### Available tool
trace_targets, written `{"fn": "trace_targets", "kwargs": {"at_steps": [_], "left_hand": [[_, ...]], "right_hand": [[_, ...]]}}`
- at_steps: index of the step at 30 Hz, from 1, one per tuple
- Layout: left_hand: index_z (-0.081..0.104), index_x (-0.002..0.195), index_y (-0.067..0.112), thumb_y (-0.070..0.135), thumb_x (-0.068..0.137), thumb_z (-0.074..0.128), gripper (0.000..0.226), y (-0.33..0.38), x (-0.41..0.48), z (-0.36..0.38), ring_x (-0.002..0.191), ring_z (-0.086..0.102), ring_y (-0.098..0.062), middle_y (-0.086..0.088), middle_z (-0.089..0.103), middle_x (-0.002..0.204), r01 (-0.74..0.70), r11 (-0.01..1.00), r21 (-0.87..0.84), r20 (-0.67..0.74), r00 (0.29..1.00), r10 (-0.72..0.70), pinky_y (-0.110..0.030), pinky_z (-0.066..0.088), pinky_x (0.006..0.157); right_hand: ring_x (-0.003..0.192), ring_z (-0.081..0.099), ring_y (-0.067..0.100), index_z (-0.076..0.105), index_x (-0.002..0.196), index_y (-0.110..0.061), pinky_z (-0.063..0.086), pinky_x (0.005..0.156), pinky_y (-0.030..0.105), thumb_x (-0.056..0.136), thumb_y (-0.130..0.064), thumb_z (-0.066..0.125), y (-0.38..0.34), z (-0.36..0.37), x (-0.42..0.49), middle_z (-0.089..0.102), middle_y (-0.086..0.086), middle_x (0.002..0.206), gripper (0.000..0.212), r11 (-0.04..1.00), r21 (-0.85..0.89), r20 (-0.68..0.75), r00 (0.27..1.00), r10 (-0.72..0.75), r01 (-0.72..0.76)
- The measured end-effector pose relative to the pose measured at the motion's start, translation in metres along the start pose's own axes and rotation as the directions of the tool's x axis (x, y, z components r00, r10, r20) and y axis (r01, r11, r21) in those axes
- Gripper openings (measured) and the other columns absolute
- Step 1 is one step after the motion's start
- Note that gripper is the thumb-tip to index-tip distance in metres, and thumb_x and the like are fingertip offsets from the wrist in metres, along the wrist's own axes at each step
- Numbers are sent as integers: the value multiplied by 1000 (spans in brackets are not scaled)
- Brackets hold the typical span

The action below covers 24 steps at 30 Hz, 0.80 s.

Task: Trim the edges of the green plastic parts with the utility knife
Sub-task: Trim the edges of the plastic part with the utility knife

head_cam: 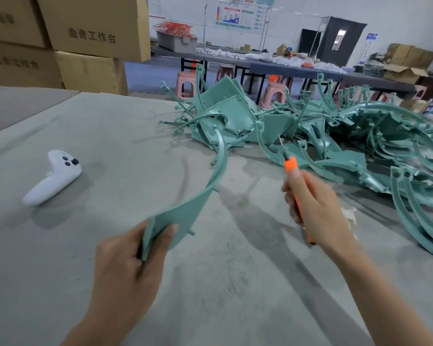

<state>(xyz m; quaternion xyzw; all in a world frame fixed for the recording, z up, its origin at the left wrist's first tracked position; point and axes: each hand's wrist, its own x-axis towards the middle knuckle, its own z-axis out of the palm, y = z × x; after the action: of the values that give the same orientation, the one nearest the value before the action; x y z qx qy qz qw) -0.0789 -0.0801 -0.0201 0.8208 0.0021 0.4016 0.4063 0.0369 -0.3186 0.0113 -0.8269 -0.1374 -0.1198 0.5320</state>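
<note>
The left hand (133, 258) comes in from the bottom edge on a bare forearm, wrist turned a little inward; its thumb lies flat on top of the wide end of a green plastic part (193, 208) and its fingers curl beneath, so the part is pinched between them; the fingers under the plastic are hidden. From this hand the part rises up and away in a long thin curve; whether its far tip touches the pile of green parts (335, 136) beyond cannot be told. The right hand (315, 208) is raised off the tabletop (110, 136), well apart from the left hand and the held part; it is closed in a fist round the orange utility knife (291, 165), thumb pressed along the top of the handle, the thin blade pointing up and away toward the pile; the hand is blurred, the blade is hard to make out, the middle of the handle is hidden inside the fist, and the butt end shows below the wrist. The pile lies ahead of and outside the right hand and is cut off at the frame's edge; a white controller (54, 177) rests on the tabletop beyond and outside the left hand; cardboard boxes (93, 26) stand far beyond it.
</note>
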Motion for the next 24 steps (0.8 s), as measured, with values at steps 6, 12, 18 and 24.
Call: {"fn": "trace_targets", "kwargs": {"at_steps": [6,12,18,24], "left_hand": [[74,93,3,22,88,48,32,-2,0,1,71,48,-13,13,33,45,-105,977,185,-38,993,114,13,21,65],[72,96,8,20,89,45,30,-6,-3,2,79,49,-8,-6,53,49,-42,982,185,-37,998,50,13,21,67],[72,103,11,18,87,48,30,-7,-4,2,73,48,-3,-4,43,52,-60,981,183,-68,995,73,12,21,63],[72,103,15,22,88,50,28,0,-5,4,53,38,24,32,53,69,-45,996,75,-15,999,46,10,22,59]], "right_hand": [[50,42,12,52,79,-21,33,51,32,90,-71,34,-40,49,-63,47,4,60,55,969,-81,281,938,-203,233],[58,44,13,34,76,-36,31,54,30,88,-73,28,-51,65,-86,48,-17,64,39,906,-236,385,890,-244,351],[50,40,9,33,75,-36,26,49,25,94,-67,32,-47,67,-86,42,-16,56,36,902,-209,354,889,-291,378],[46,34,9,38,72,-23,23,47,19,96,-59,38,-41,68,-75,35,2,55,43,934,-134,314,908,-278,332]]}}
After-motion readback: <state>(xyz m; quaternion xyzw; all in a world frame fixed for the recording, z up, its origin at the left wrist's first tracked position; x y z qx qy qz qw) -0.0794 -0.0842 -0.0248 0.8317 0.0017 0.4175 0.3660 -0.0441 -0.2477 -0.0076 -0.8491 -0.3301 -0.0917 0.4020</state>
